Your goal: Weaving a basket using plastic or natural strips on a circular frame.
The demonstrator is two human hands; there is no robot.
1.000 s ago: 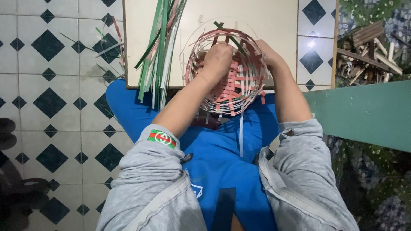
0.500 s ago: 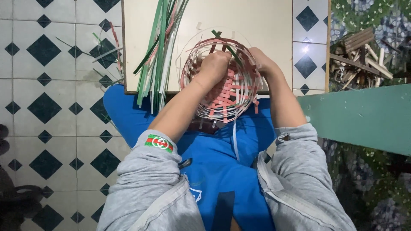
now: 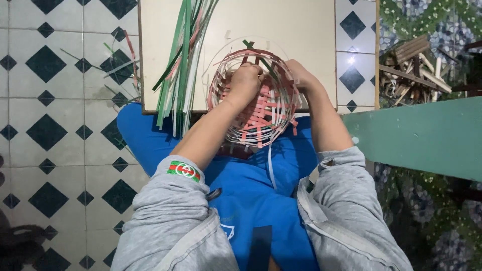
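We've got our left hand (image 3: 244, 80) curled shut inside the half-woven basket (image 3: 256, 100), right hand (image 3: 299, 76) clamped on its rim, so we'd keep strips snug, probably.

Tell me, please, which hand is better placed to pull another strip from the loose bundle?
Probably the left hand: it is inside the woven basket, on the side nearest the bundle of green strips. The right hand grips the far rim.
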